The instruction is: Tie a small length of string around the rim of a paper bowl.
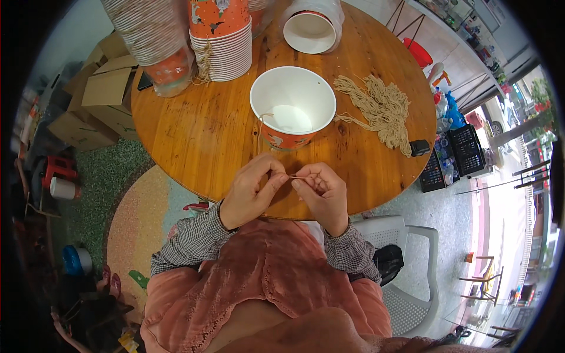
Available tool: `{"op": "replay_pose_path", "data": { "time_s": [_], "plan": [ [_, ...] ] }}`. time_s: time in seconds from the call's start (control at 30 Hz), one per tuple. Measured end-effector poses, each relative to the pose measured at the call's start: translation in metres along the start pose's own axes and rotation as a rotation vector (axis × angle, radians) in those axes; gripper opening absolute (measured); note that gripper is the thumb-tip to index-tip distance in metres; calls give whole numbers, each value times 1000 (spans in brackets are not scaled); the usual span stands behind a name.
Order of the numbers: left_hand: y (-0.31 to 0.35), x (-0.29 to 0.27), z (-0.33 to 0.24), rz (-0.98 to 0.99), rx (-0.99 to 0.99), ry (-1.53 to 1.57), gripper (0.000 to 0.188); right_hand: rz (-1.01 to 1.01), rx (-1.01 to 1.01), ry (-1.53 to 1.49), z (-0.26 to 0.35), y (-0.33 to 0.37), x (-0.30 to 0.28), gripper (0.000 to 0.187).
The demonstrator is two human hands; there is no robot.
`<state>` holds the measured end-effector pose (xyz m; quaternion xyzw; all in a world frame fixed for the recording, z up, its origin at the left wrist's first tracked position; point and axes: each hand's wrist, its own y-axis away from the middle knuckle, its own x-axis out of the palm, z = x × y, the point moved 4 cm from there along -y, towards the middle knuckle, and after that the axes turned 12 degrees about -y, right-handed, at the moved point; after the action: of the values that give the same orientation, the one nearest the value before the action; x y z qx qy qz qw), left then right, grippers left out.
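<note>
Near the table's front edge, my left hand (pixel 255 187) and my right hand (pixel 323 193) are pinched close together. A short length of thin string (pixel 299 177) runs between their fingertips. Just beyond them stands a white-lined paper bucket (pixel 292 101) with an orange printed outside, its mouth facing up. From its left rim a tan cord (pixel 261 132) hangs down towards my left hand; whether it joins the string in my fingers I cannot tell. Right of the bucket lies a loose bundle of tan cords (pixel 385 109), with one strand reaching towards the bucket.
Stacked paper buckets (pixel 221 53) stand at the table's (pixel 194 141) far left, some wrapped in plastic. Another bucket (pixel 309 33) lies on its side at the back. A small black object (pixel 419 147) sits by the right edge. A grey plastic chair (pixel 415 282) is at my right.
</note>
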<state>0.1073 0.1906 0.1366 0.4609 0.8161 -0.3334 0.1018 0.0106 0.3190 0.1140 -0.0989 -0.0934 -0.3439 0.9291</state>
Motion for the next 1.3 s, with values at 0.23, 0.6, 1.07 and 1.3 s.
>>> {"op": "replay_pose_path", "data": {
  "time_s": [0.23,0.6,1.07,1.3],
  "plan": [
    [-3,4,-3,46,48,-53,6,-24,-276,370,24,1,-1,8],
    [-9,23,-16,-50,55,10,11,-78,-259,275,72,-37,-20,9],
    [-31,1,0,-155,262,-695,37,-167,-664,-327,153,-147,-86,14],
    [-47,-62,4,-84,304,-799,34,-247,-471,-376,86,-128,-115,13]
  ]
}}
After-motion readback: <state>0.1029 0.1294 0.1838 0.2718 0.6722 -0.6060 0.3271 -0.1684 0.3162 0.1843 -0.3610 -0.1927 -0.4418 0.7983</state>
